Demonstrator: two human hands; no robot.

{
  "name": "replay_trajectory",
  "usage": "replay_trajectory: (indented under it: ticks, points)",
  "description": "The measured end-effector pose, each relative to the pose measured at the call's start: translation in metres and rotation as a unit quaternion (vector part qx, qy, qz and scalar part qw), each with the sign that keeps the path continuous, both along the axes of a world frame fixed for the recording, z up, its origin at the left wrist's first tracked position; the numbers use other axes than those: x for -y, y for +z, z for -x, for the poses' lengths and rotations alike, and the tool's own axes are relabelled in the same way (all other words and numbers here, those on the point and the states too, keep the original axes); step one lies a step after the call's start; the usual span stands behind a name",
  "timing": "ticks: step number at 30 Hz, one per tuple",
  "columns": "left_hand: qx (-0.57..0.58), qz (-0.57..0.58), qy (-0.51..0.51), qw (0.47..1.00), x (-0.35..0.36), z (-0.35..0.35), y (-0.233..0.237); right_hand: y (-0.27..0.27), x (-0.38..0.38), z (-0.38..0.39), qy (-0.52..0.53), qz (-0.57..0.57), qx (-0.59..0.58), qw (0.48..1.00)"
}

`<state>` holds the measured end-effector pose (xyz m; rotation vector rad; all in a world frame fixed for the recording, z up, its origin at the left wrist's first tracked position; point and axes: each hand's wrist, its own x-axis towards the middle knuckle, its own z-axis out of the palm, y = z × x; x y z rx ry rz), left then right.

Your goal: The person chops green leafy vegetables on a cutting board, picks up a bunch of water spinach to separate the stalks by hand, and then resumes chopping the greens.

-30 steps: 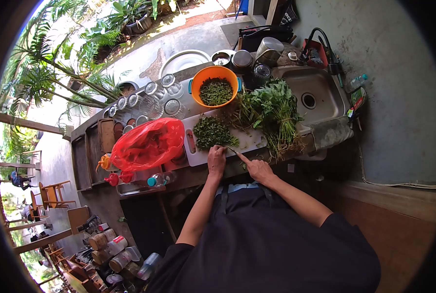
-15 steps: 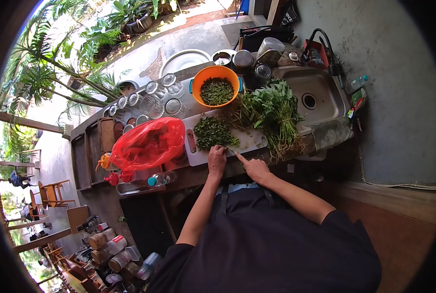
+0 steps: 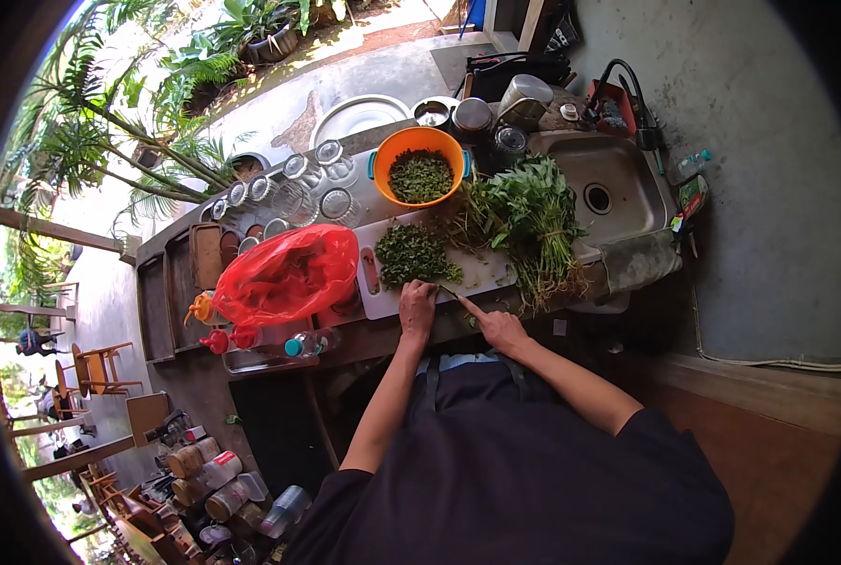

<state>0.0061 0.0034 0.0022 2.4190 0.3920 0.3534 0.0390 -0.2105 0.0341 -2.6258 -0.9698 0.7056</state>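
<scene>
My left hand is closed at the near edge of the white cutting board, pinching something green too small to name. My right hand grips a knife, its index finger stretched along the blade, which points toward my left hand. Beyond my left hand lies a pile of chopped greens on the board. Whole leafy stems with roots lie across the board's right end. An orange colander behind the board holds more chopped greens.
A red plastic bag sits left of the board, with a teal-capped bottle near it. Upturned glasses stand behind the bag. The metal sink is at the right, beside metal pots.
My right hand has shifted slightly to the right and down with the knife. My left hand stays nearly in place.
</scene>
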Motion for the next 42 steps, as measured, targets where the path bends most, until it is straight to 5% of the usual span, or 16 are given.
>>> replay_trajectory:
  ticks: [7,30,42]
  points:
    - [-0.009,-0.017,-0.021,1.0,0.002,0.004,0.008,0.0,-0.008,-0.003,0.002,-0.044,0.021,0.999]
    - [0.005,-0.011,-0.037,0.999,-0.001,-0.001,-0.005,0.056,-0.026,-0.004,-0.015,0.059,-0.04,0.997]
    - [0.008,0.002,-0.034,0.999,0.0,-0.001,-0.004,0.007,-0.016,-0.003,-0.019,-0.017,-0.044,0.999]
